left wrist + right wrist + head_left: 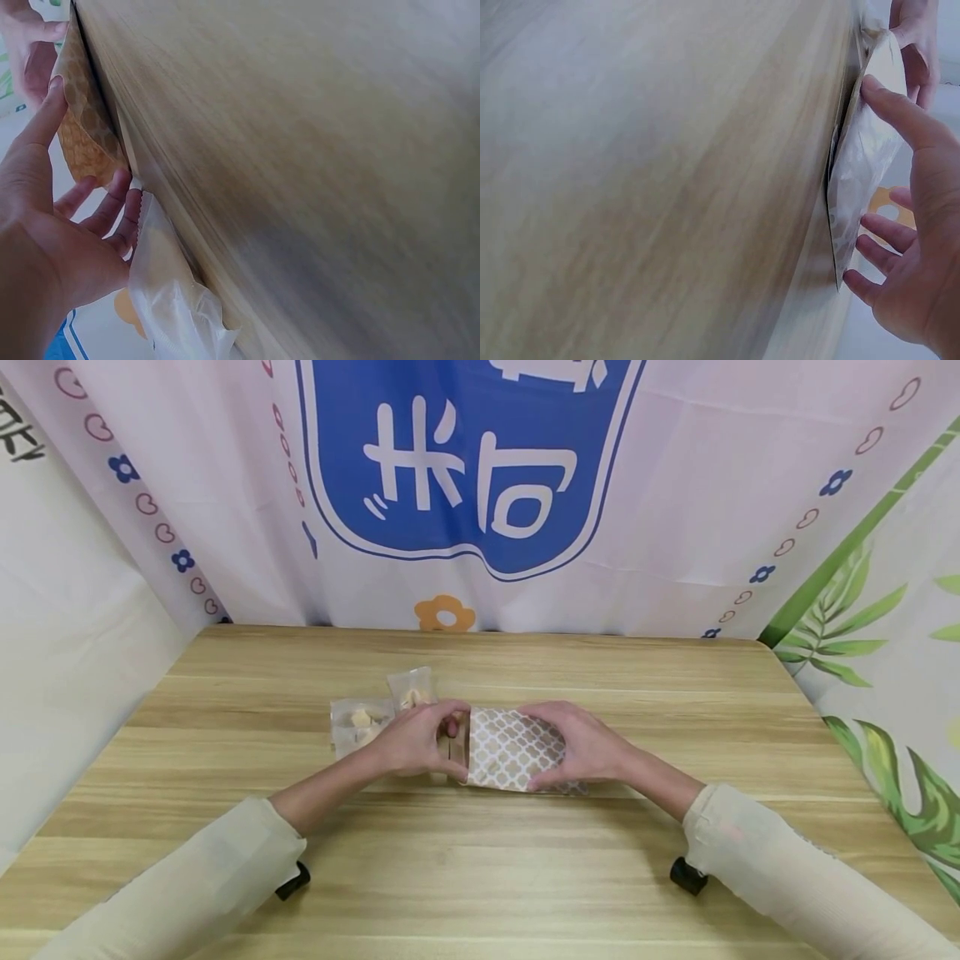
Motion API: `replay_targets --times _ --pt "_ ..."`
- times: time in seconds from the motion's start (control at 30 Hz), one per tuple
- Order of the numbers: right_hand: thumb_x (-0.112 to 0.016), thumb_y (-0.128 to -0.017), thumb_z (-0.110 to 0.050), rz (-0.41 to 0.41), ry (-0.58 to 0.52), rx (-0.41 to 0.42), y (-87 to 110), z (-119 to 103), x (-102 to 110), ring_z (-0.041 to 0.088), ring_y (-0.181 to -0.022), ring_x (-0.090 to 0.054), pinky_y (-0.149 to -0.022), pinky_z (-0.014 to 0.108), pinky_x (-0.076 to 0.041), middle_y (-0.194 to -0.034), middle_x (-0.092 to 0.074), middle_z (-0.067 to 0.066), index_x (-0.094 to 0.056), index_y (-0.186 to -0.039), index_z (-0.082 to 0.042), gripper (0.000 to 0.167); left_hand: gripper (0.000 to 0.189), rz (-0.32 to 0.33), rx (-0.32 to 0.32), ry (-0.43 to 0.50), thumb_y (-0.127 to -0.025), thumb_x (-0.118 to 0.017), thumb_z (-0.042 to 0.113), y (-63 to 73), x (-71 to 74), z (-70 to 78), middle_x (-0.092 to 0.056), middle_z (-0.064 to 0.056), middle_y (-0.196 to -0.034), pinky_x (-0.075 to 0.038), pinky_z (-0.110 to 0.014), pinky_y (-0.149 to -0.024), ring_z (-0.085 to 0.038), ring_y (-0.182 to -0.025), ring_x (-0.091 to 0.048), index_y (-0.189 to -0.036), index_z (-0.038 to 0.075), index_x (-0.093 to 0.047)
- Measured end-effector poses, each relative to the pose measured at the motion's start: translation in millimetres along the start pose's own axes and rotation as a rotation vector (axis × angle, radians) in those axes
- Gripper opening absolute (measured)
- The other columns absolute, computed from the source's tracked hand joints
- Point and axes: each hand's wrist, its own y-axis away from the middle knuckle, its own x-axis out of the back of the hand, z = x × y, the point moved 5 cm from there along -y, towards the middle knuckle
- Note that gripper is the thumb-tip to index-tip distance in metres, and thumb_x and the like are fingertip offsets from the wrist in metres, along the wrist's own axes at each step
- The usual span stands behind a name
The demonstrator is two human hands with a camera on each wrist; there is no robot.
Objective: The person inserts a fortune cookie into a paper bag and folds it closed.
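A flat paper bag (508, 750), beige with a white lattice pattern, lies on the table between both hands. My left hand (408, 739) holds the bag's left end, thumb at the near edge and fingers at the far one. That end gapes, and its brown inside shows in the left wrist view. My right hand (588, 745) grips the right part of the bag across its width, thumb on the near edge. Just beyond the left hand lie clear packets, one at the left (360, 720) and another farther back (411, 685), with pale pieces inside. The left hand partly covers them.
Everything lies on a wood-grain table (465, 877). A printed white curtain (697, 527) with a blue emblem hangs along its back edge. Dark devices (687, 877) are strapped beneath both cream sleeves (795, 868).
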Motion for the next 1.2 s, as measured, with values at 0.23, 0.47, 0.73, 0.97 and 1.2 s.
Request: replay_targets --times 0.23,0.47,0.73,0.97,1.2 --pt "-0.096 -0.062 -0.051 -0.001 0.015 0.015 -0.9 -1.1 -1.7 0.039 -0.14 -0.048 -0.116 0.06 -0.036 -0.152 -0.053 0.016 -0.051 -0.15 -0.005 0.108 0.098 0.0 0.008 0.014 -0.066 -0.098 0.039 0.5 0.1 0.4 -0.066 0.0 -0.099 -0.049 -0.033 -0.081 -0.015 -0.087 -0.058 -0.145 0.003 -0.054" --pt "-0.095 -0.064 -0.051 0.009 0.028 -0.023 0.0 -0.4 -1.0 0.038 -0.138 -0.05 -0.114 0.06 -0.039 -0.151 -0.055 0.015 -0.051 -0.151 -0.008 0.107 0.096 0.009 -0.013 0.006 -0.067 -0.098 0.041 1.2 -0.1 0.7 -0.066 0.0 -0.099 -0.048 -0.031 -0.078 -0.015 -0.086 -0.058 -0.144 0.004 -0.055" --pt "-0.094 -0.067 -0.053 0.01 0.022 -0.044 1.4 2.6 -1.7 0.036 -0.139 -0.05 -0.115 0.057 -0.039 -0.153 -0.053 0.013 -0.05 -0.153 -0.01 0.106 0.096 0.019 -0.012 -0.004 -0.066 -0.098 0.042 2.1 0.1 0.3 -0.066 -0.001 -0.1 -0.049 -0.031 -0.078 -0.015 -0.087 -0.059 -0.144 0.004 -0.056" --pt "-0.094 -0.067 -0.052 0.015 0.008 -0.046 1.4 5.2 -3.4 0.034 -0.14 -0.05 -0.117 0.053 -0.037 -0.153 -0.053 0.012 -0.05 -0.151 -0.007 0.105 0.097 0.017 -0.007 -0.012 -0.066 -0.098 0.043 2.1 0.1 0.1 -0.066 0.0 -0.1 -0.049 -0.032 -0.078 -0.015 -0.087 -0.059 -0.145 0.004 -0.055" --pt "-0.094 -0.069 -0.049 0.043 -0.008 -0.024 2.6 3.9 -3.1 0.036 -0.138 -0.052 -0.116 0.056 -0.037 -0.15 -0.057 0.013 -0.05 -0.15 -0.004 0.103 0.097 0.013 -0.009 -0.017 -0.067 -0.097 0.044 1.3 -0.1 -0.2 -0.066 0.001 -0.099 -0.049 -0.032 -0.079 -0.015 -0.087 -0.059 -0.144 0.003 -0.055"
